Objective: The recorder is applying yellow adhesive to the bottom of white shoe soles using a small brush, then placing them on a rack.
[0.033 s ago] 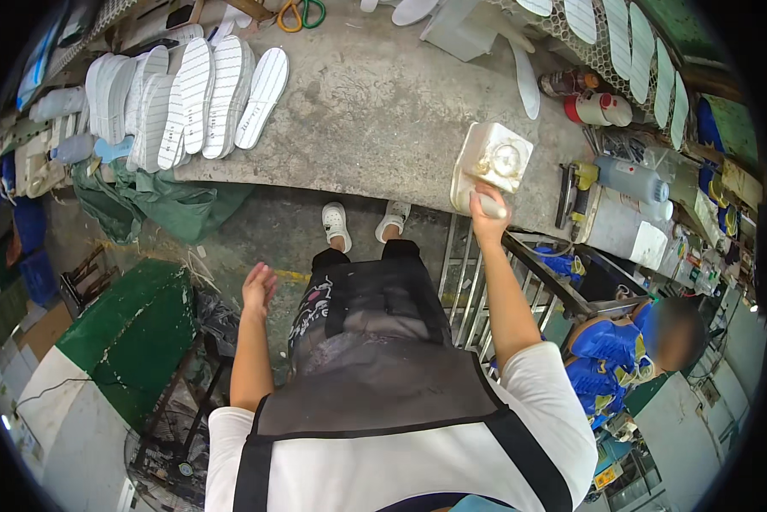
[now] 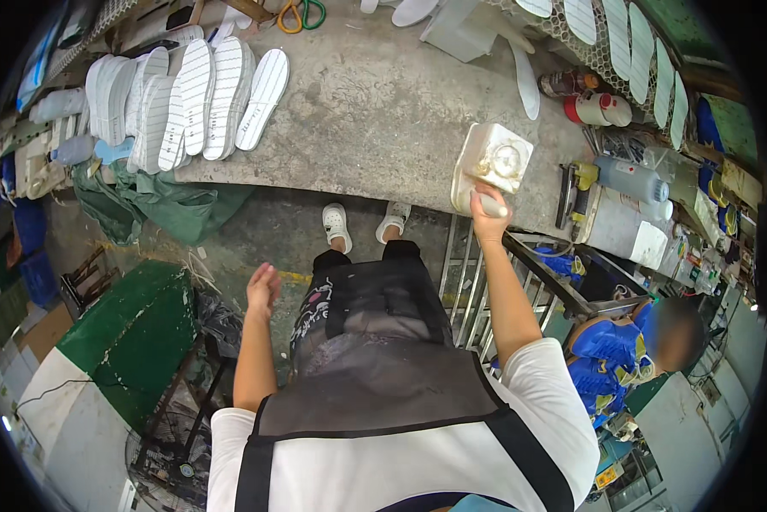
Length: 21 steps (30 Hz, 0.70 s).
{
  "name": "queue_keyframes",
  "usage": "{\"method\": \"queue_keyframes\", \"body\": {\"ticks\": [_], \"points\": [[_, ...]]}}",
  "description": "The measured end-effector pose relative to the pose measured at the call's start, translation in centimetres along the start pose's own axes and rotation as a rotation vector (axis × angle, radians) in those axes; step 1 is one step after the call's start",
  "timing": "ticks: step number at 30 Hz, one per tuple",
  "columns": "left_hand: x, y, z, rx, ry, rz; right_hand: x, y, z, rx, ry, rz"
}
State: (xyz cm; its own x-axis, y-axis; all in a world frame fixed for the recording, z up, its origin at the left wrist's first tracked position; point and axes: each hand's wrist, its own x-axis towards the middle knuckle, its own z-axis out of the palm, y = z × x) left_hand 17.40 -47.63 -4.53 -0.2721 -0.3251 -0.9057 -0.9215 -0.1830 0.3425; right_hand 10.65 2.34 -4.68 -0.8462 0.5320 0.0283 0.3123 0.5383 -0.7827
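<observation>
My right hand [image 2: 490, 215] is closed round the handle of a dirty white plastic jug [image 2: 498, 160] at the right front edge of the grey worktable [image 2: 375, 94]. A brownish, stained square face of the jug, with a round mark, is turned up. Low on the left, my left hand [image 2: 263, 288] hangs in the air beside my apron, fingers loosely bent and nothing visible in it. Striped white insoles [image 2: 224, 96] lie in overlapping piles at the table's left, with one insole [image 2: 263, 100] at their right end.
Orange and green scissor handles [image 2: 291, 16] lie at the back. Bottles [image 2: 631, 177] and a yellow-black tool [image 2: 581, 189] crowd the right. A metal rack [image 2: 466, 286] stands below, near blue shoes [image 2: 610, 341] and a person. Green cloth [image 2: 179, 209] hangs front left; a green box [image 2: 136, 333] stands behind.
My left hand and forearm have shifted very slightly to the right. My right hand and the jug stay in place.
</observation>
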Motion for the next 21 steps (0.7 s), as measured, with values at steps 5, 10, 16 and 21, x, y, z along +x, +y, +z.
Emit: {"method": "queue_keyframes", "body": {"ticks": [5, 10, 16, 21], "points": [[-0.3, -0.8, 3.6, 0.054, -0.145, 0.021, -0.3, -1.0, -0.1, -0.015, -0.006, 0.054], [0.7, -0.7, 4.7, -0.031, -0.149, 0.045, 3.8, -3.9, -2.4, 0.466, 0.004, 0.372], [1.0, 3.8, 7.9, -0.111, -0.170, -0.114, 10.2, -15.2, -1.0, 1.262, -0.088, 0.948], [3.6, 9.9, 14.5, -0.443, -0.229, -0.135, 15.2, -21.9, 8.2, 1.446, -0.180, 0.989]]}}
